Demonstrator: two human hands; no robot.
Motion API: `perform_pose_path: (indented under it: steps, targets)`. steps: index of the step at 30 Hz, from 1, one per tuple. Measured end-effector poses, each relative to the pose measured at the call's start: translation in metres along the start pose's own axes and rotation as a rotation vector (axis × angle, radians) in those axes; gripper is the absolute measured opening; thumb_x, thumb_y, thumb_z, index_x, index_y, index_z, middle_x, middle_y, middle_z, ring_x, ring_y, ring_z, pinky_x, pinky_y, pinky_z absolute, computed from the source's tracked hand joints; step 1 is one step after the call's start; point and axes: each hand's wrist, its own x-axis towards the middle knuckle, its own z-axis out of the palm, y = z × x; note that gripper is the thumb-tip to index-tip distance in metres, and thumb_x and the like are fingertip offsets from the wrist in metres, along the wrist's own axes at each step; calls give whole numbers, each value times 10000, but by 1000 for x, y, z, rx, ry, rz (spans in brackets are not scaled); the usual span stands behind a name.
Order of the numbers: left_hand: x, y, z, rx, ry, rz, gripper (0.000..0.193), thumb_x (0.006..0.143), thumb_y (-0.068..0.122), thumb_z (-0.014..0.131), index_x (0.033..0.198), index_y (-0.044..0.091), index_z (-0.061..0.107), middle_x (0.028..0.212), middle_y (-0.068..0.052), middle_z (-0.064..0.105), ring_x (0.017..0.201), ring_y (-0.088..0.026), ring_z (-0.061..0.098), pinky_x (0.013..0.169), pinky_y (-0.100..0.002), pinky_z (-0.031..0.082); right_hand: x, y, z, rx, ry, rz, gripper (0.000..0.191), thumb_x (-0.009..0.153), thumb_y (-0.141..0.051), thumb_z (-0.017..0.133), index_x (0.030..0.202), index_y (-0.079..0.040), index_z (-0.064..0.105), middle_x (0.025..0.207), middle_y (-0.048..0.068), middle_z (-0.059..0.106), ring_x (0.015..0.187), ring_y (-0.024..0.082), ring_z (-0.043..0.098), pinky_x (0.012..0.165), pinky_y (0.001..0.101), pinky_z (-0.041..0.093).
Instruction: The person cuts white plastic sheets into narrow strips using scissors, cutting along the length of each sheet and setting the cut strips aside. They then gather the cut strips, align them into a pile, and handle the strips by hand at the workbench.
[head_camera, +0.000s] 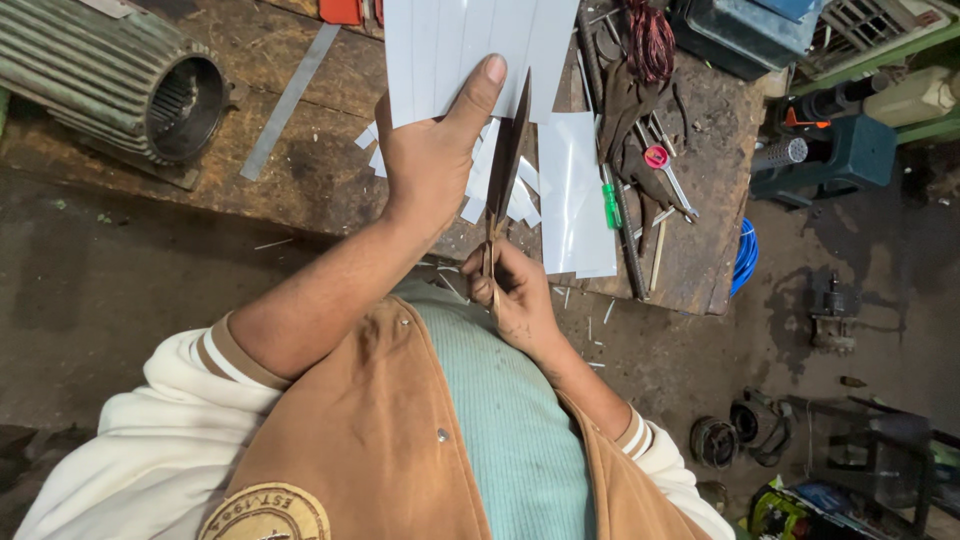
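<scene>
My left hand (435, 150) grips a white sheet (470, 50) scored with parallel lines, thumb pressed on its lower edge, above the workbench. My right hand (515, 290) is closed on the handles of large scissors (505, 165), whose blades point up and away along the right side of the sheet. Several narrow white cut strips (520, 195) lie on the bench under my hands. Another white sheet (577, 200) rests flat to the right.
A dirty wooden workbench (310, 160) carries a ribbed motor housing (120, 80) at left, a metal ruler (290, 100), a green-handled tool (611, 205), pliers, and a copper wire coil (650, 40). Boxes and motor parts sit on the floor at right.
</scene>
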Motion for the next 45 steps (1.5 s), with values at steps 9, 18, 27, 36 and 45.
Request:
perform_pose_path:
  steps: [9,18,27,36,45]
  targets:
    - [3,-4,-3,63,3,-104,323,1006,265,762,1139,-25,715,936,-38,728,814,-91,627,712,-281,530,-1,8,2,5,84,51,400,957,-386,762,919,-13,623,846,2,658,704,76,580,632,244,482]
    - [-8,0,-5,191,-94,-85,360,996,264,782,1177,-35,700,1027,-68,767,931,-126,696,840,-295,585,3,0,-8,104,82,25,474,953,-487,728,995,-24,635,799,-16,586,717,59,515,650,218,416]
    - [-9,1,-6,94,-115,-163,368,982,272,777,1176,-30,695,1006,-68,756,884,-112,690,773,-283,598,4,-2,-1,101,142,26,428,973,-411,749,913,-16,593,832,13,613,692,76,559,616,240,479]
    - [-25,-2,3,77,-175,-177,373,956,231,797,1168,-47,667,1004,-84,738,860,-129,715,718,-297,633,6,-5,-14,130,204,14,451,947,-451,756,968,-22,621,850,3,609,712,80,565,646,239,481]
    - [-29,-3,-1,174,-229,-180,341,995,233,798,1167,-36,681,1016,-83,739,919,-146,707,804,-305,597,10,-14,-11,168,229,-5,444,979,-445,735,961,-21,606,829,9,602,684,90,541,619,248,459]
